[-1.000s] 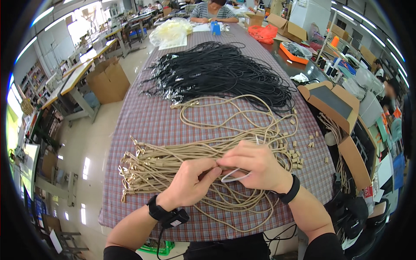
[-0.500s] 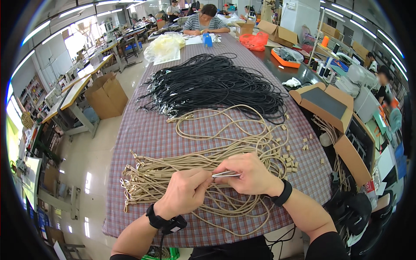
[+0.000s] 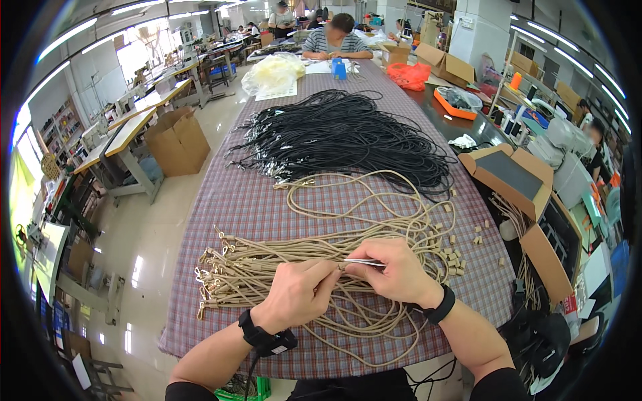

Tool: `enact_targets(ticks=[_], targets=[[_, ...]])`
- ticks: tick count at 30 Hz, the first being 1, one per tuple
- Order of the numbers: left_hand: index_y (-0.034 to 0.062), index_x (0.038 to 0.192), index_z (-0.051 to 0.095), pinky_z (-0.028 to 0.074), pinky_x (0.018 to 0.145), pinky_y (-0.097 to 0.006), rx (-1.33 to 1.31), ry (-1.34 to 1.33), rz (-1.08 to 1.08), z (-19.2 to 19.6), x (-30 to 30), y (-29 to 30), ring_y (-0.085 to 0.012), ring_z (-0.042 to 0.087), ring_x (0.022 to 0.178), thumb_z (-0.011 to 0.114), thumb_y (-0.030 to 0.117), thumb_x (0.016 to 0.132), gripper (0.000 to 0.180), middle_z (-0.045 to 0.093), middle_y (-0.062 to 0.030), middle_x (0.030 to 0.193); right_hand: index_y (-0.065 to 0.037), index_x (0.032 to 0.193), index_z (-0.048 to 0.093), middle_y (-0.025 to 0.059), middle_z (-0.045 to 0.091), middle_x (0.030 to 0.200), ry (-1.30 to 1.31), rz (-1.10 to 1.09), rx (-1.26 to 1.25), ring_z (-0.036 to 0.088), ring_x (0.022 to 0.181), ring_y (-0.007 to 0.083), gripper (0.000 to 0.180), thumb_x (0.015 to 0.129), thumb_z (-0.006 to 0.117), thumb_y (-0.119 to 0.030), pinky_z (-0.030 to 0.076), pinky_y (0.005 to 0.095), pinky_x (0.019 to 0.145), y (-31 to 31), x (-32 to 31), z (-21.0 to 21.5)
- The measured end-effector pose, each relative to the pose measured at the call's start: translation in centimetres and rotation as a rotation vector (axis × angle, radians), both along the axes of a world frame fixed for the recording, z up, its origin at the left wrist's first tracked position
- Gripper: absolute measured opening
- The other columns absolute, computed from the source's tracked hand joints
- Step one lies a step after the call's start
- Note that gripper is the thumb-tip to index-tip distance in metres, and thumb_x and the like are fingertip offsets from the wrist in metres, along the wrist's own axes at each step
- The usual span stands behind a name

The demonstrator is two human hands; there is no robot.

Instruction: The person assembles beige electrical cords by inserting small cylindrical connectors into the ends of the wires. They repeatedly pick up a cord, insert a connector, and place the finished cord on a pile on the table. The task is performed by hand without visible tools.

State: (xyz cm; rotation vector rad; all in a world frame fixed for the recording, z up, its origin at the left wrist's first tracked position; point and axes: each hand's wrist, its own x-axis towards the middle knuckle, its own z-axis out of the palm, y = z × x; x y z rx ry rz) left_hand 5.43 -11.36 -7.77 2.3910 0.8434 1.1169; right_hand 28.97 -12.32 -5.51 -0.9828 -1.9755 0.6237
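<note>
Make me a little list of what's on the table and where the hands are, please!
Right hand: holding a thin white strip
Left hand: curled, close beside it; anything inside is hard to see
Near pile: tan cords, gold-coloured metal ends to the left
Far pile: black cords
Right side: small tan pieces
Tablecloth: plaid

Surface [image 3: 214, 207], near half: left hand [image 3: 297, 291] pinched, contents hidden; right hand [image 3: 398, 274] grips thin white strip [image 3: 363, 262]. Both above tan cords [image 3: 287, 248]. Black cords [image 3: 348, 137] heaped farther back; small tan pieces [image 3: 455, 262] toward right edge.
</note>
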Motion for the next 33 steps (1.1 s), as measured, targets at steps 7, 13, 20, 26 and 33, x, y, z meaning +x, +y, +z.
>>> enact_targets(ticks=[7, 13, 20, 26, 33], targets=[[0.0012, 0.111, 0.077, 0.050, 0.055, -0.037, 0.053, -0.004, 0.012, 0.4, 0.2, -0.1, -0.0267, 0.067, 0.059, 0.078, 0.000, 0.093, 0.017, 0.072, -0.0142, 0.078, -0.001, 0.100, 0.078, 0.0123, 0.076, 0.080, 0.101, 0.016, -0.143, 0.068, 0.064, 0.0185, 0.013, 0.096, 0.082, -0.012, 0.053, 0.0316, 0.056, -0.5, -0.4, -0.3], [0.0015, 0.116, 0.079, 0.048, 0.053, -0.035, 0.042, -0.005, -0.005, 0.8, 0.2, 0.2, -0.0228, 0.065, 0.056, 0.081, 0.000, 0.092, 0.024, 0.073, -0.0134, 0.075, -0.002, 0.103, 0.079, 0.0107, 0.074, 0.080, 0.081, 0.065, -0.208, 0.064, 0.065, 0.0143, 0.013, 0.098, 0.082, -0.014, 0.052, 0.0279, 0.059, -0.1, 0.2, 0.1], [0.0007, 0.111, 0.079, 0.047, 0.054, -0.035, -0.226, -0.080, 0.038, 1.5, -0.6, -0.4, -0.0204, 0.061, 0.055, 0.078, 0.007, 0.098, 0.015, 0.071, -0.0122, 0.073, -0.003, 0.099, 0.076, 0.0125, 0.076, 0.083, 0.017, 0.079, -0.071, 0.068, 0.066, 0.0247, 0.011, 0.097, 0.081, -0.012, 0.050, 0.0357, 0.063, 0.3, -0.4, 0.2], [-0.0031, 0.108, 0.080, 0.051, 0.062, -0.031, -0.346, -0.129, 0.022, 0.9, 0.4, 0.0, -0.0119, 0.066, 0.067, 0.074, 0.008, 0.102, 0.014, 0.077, -0.0123, 0.080, -0.004, 0.094, 0.073, 0.0134, 0.075, 0.081, 0.010, 0.027, -0.016, 0.070, 0.067, 0.0291, 0.012, 0.095, 0.082, -0.012, 0.050, 0.0373, 0.062, 0.3, 0.6, -0.6], [-0.0014, 0.120, 0.077, 0.055, 0.063, -0.030, -0.368, -0.098, 0.004, 1.1, -0.1, -0.4, -0.0168, 0.072, 0.070, 0.076, 0.008, 0.102, 0.021, 0.079, -0.0134, 0.089, -0.005, 0.099, 0.076, 0.0106, 0.074, 0.083, -0.027, 0.034, 0.067, 0.071, 0.071, 0.0285, 0.011, 0.092, 0.084, -0.008, 0.053, 0.0369, 0.062, -0.1, -0.3, -0.2]])
